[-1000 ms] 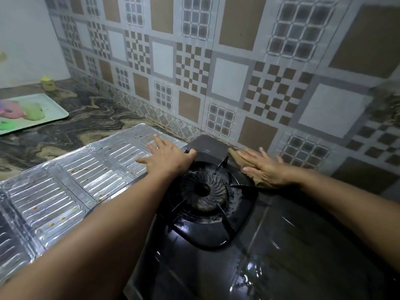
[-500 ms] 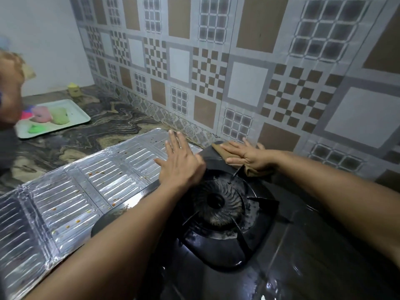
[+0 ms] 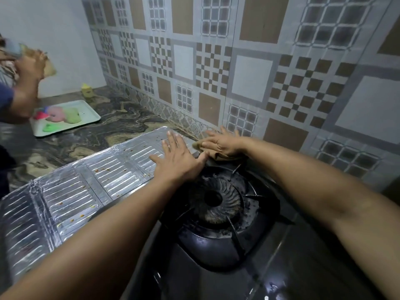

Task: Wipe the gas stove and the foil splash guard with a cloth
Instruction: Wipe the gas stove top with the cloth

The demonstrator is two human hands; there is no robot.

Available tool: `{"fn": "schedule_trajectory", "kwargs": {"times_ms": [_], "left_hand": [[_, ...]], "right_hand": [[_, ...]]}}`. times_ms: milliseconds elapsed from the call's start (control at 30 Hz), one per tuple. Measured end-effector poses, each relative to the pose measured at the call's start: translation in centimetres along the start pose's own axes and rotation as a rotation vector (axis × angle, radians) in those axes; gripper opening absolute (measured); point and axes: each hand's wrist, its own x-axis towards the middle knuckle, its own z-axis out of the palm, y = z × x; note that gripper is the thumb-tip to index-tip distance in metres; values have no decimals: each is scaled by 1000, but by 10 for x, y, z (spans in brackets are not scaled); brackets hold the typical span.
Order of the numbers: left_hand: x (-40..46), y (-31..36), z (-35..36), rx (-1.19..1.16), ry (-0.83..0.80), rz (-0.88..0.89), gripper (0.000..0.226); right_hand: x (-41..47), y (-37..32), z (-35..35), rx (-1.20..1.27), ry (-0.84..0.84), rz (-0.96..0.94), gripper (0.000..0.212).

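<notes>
At the back corner of the counter we have the black gas stove [image 3: 270, 267], a heavy, rigid body with a glossy top that looks slick under the light, so we judge it stays put while we rub. Beside it on its left lies the foil splash guard [image 3: 71, 191], flat on the marbled counter [image 3: 91, 135]. It looks thin, light and easily creased, speckled with brown spots, and we reckon it needs a flat palm on it rather than a pinch at the edge. That is just what our left hand [image 3: 177, 161] does, fingers straight and spread, pressing the guard's far end next to the burner [image 3: 213, 199]. Our right hand [image 3: 223, 144] rests on the tan cloth [image 3: 218, 155] at the stove's rear edge by the tiled wall [image 3: 249, 83], fingers loosely extended over it rather than bunching it. Soft and limp, that cloth should follow the corner best under a flat palm.
</notes>
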Motion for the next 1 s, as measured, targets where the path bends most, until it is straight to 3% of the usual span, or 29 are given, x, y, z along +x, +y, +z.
{"fn": "schedule_trajectory", "kwargs": {"times_ms": [167,267,500,667,733,833,900,1000], "left_hand": [[-1,0,1,-6,12,-8,96],[0,-2,0,9,14,-28,95],[1,2,-1,-7,47,39,87],[-2,1,1,6,95,142,80],[-1,0,2,14,126,242,79],[-1,-5,-1,15,66,568,77],[-5,-9,-7,21,-63,737,93],[-9,-10,-13,37,-188,801,126]], "right_hand": [[-34,20,13,106,52,144,66],[-72,28,20,160,43,259,59],[-175,28,48,41,97,379,54],[-238,-14,64,-43,102,482,59],[-254,-35,69,-8,103,535,62],[-256,-46,71,107,105,620,65],[-243,-40,65,134,118,676,66],[-230,-31,59,136,166,741,66]]}}
